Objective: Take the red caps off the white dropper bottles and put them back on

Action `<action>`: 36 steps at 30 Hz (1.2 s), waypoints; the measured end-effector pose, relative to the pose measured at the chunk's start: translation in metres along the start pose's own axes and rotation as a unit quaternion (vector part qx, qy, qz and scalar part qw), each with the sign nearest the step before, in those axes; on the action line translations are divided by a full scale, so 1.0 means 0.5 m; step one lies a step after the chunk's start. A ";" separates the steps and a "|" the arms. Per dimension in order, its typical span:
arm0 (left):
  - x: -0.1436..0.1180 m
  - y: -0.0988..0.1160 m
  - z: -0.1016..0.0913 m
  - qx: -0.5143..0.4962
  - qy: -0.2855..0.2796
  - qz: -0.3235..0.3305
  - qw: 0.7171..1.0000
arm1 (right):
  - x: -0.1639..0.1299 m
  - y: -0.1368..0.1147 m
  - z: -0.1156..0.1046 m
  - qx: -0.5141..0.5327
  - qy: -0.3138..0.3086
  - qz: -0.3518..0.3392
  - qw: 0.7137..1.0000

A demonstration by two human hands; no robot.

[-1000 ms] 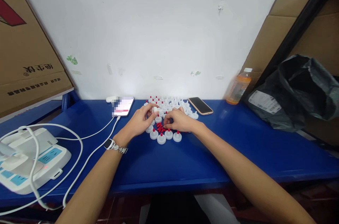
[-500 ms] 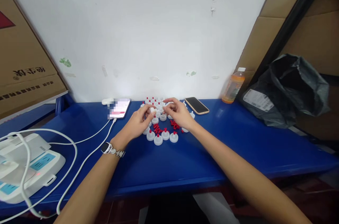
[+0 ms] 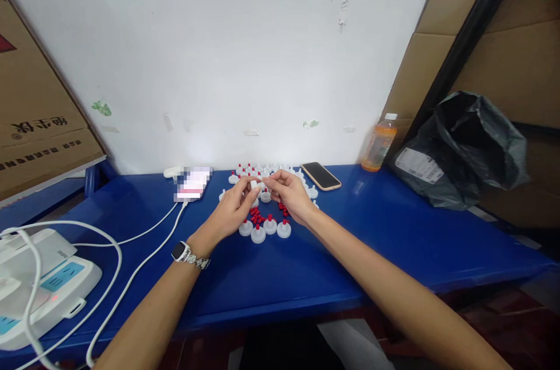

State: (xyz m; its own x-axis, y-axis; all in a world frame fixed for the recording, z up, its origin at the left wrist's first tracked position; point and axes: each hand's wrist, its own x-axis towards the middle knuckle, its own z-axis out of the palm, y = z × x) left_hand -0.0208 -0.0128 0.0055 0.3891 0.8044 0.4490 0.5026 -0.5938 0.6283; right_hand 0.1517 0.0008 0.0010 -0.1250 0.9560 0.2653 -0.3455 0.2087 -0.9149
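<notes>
- Fingers (image 3: 250,184) of the left hand (image 3: 230,212) pinch a small white cap (image 3: 254,184), lifted just above the pile at the centre of the frame; thumb and forefinger are closed on it
- Right hand (image 3: 289,198) meets it from the other side, its fingertips (image 3: 266,181) drawn together right at the cap; whether they hold a red tip is too small to tell
- Below the hands lies a loose scatter of red tips (image 3: 256,216) on the blue surface (image 3: 306,265), with a short row of finished caps (image 3: 265,229) bearing red tips nearest the lower edge of the group
- More white caps (image 3: 262,170) crowd behind the hands, toward the wall
- Judged from this, the step in hand is joining a red tip to the white cap held between both hands; the next move likely calls for a straight, light press with the cap kept steady, then a free spot in the front row
- Left of the caps lies a lit phone (image 3: 192,184) on a white cable (image 3: 144,265); right of them a dark phone (image 3: 321,175), then an orange bottle (image 3: 378,143) and a black bag (image 3: 464,154)
- Lower left of the frame shows a white power strip (image 3: 48,285); a watch (image 3: 180,251) sits on the left wrist
</notes>
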 end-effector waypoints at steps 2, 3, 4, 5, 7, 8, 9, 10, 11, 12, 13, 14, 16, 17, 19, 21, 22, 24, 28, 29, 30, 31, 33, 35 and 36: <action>-0.001 0.002 0.001 -0.005 0.008 -0.008 1.000 | -0.004 -0.006 0.004 0.022 -0.007 0.008 1.000; -0.002 0.004 0.002 -0.008 0.014 -0.009 1.000 | -0.006 -0.009 0.006 0.028 -0.010 0.011 0.999; -0.002 0.005 0.003 -0.012 0.019 -0.008 1.000 | -0.008 -0.012 0.007 0.033 -0.013 0.014 0.999; -0.003 0.006 0.005 -0.014 0.025 -0.005 1.000 | -0.010 -0.013 0.009 0.037 -0.016 0.014 0.999; -0.003 0.010 0.009 -0.019 0.038 0.000 0.999 | -0.013 -0.015 0.013 0.042 -0.016 0.002 0.999; -0.002 0.012 0.013 -0.024 0.045 0.000 0.999 | -0.014 -0.016 0.015 0.045 -0.015 -0.007 0.999; -0.002 0.014 0.018 -0.034 0.052 0.000 0.998 | -0.015 -0.016 0.017 0.048 -0.015 -0.016 0.999; -0.001 0.016 0.023 -0.048 0.061 0.000 0.997 | -0.016 -0.017 0.019 0.052 -0.015 -0.024 0.998; 0.000 0.018 0.028 -0.067 0.068 0.002 0.995 | -0.018 -0.018 0.021 0.057 -0.015 -0.031 0.998; 0.001 0.019 0.033 -0.088 0.076 0.005 0.993 | -0.019 -0.019 0.024 0.062 -0.015 -0.036 0.997; 0.002 0.019 0.036 -0.107 0.082 0.006 0.991 | -0.020 -0.021 0.026 0.066 -0.015 -0.039 0.997; 0.004 0.019 0.038 -0.122 0.087 0.006 0.989 | -0.022 -0.023 0.029 0.068 -0.016 -0.041 0.997; 0.006 0.017 0.031 -0.132 0.084 0.003 0.988 | -0.022 -0.027 0.035 0.061 -0.021 -0.042 0.997; 0.007 0.014 0.023 -0.126 0.078 0.003 0.989 | -0.020 -0.029 0.037 0.049 -0.025 -0.042 0.998; 0.008 0.003 -0.004 -0.095 0.066 0.004 0.993 | -0.008 -0.032 0.039 0.003 -0.027 -0.050 0.998; 0.008 -0.015 -0.038 -0.051 0.087 -0.008 0.995 | 0.017 -0.031 0.037 -0.070 -0.027 -0.072 0.995; 0.008 -0.027 -0.055 -0.025 0.110 -0.023 0.993 | 0.033 -0.029 0.035 -0.114 -0.030 -0.086 0.989; 0.007 -0.056 -0.083 0.041 0.152 -0.056 0.986 | 0.071 -0.020 0.033 -0.204 -0.046 -0.107 0.972; 0.004 -0.116 -0.102 0.147 0.151 -0.110 0.971 | 0.145 0.013 0.046 -0.362 -0.091 -0.104 0.922; 0.002 -0.127 -0.101 0.157 0.143 -0.116 0.970 | 0.159 0.022 0.054 -0.389 -0.107 -0.105 0.909; 0.001 -0.136 -0.098 0.162 0.130 -0.125 0.970 | 0.172 0.030 0.063 -0.412 -0.124 -0.107 0.896; -0.001 -0.142 -0.095 0.161 0.111 -0.137 0.971 | 0.182 0.039 0.072 -0.433 -0.139 -0.110 0.884; -0.005 -0.149 -0.090 0.147 0.077 -0.159 0.973 | 0.198 0.054 0.090 -0.475 -0.162 -0.115 0.857; -0.007 -0.150 -0.088 0.131 0.055 -0.172 0.975 | 0.211 0.065 0.104 -0.526 -0.177 -0.119 0.823; -0.008 -0.150 -0.087 0.125 0.049 -0.174 0.976 | 0.216 0.070 0.110 -0.556 -0.189 -0.119 0.800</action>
State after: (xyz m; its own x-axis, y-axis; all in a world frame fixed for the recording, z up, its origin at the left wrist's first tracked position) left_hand -0.0936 0.0292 -0.0156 0.0916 0.9486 0.3029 0.7686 -0.2608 0.5842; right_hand 0.0751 0.0999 0.0146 -0.5233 0.7751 0.3540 0.6148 0.6311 -0.4730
